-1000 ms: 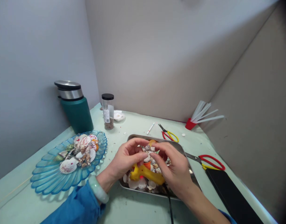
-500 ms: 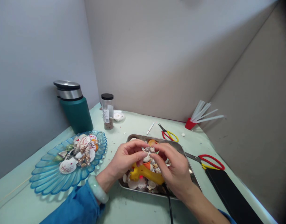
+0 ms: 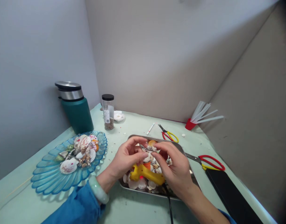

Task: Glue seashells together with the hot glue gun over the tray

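Note:
Both my hands hover over a metal tray (image 3: 194,180) filled with seashells. My left hand (image 3: 125,157) pinches a small cluster of shells (image 3: 149,148) from the left, fingers closed on it. My right hand (image 3: 174,168) meets it from the right, its fingertips pressed on the same cluster. A yellow glue gun (image 3: 145,174) lies on the shells in the tray just below my hands, its black cord running toward me.
A blue glass dish (image 3: 47,177) holding shells sits at left. Behind it stand a teal flask (image 3: 75,109) and a small jar (image 3: 108,112). Two red-handled scissors (image 3: 169,135) (image 3: 208,161), a red cup of glue sticks (image 3: 199,118) and a black flat object (image 3: 229,196) lie right.
My hands stay over the tray with only slight finger shifts on the shell cluster. Nothing else has moved.

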Motion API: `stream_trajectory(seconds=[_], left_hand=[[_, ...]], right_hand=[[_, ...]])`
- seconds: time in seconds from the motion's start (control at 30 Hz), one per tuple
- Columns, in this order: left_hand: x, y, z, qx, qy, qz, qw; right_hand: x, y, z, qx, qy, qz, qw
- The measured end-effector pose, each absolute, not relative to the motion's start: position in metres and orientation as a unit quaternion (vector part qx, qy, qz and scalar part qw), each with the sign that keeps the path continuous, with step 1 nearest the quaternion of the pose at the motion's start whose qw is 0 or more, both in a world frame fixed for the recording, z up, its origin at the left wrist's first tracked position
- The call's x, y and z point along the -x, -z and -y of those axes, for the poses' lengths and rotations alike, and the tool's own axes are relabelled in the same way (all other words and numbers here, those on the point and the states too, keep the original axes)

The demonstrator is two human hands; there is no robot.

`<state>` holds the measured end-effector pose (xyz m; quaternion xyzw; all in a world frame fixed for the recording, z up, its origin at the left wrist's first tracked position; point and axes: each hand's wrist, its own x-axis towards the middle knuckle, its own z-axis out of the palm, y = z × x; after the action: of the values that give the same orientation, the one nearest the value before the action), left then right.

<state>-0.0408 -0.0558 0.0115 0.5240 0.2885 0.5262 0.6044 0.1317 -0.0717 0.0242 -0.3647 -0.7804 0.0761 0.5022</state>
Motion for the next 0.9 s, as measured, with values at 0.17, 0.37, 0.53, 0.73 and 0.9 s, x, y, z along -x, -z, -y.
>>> stream_trajectory(seconds=[0.17,0.37,0.53,0.73,0.9], left_hand=[[0.0393,-0.0133,0.0564,-0.53,-0.511,-0.357,0.575],[0.0386,-0.0162,0.0574,-0.534,-0.505,-0.379,0.562],[0.0413,-0.0129,0.0554,-0.537,-0.516,-0.377,0.55],[0.0408,-0.0123,0.0544,-0.534,-0.504,-0.376,0.565],[0.0397,-0.0131,0.055,-0.533,-0.481,-0.384,0.581]], right_hand=[[-0.1333,-0.0211,0.0691,0.362,-0.048,0.782,0.505],[-0.1344,-0.0188,0.0697,0.373,-0.039,0.785,0.492],[-0.1333,-0.02,0.0709,0.41,-0.077,0.772,0.48],[-0.1308,-0.0214,0.0704,0.422,-0.17,0.745,0.488],[-0.1262,-0.0204,0.0717,0.445,-0.335,0.656,0.51]])
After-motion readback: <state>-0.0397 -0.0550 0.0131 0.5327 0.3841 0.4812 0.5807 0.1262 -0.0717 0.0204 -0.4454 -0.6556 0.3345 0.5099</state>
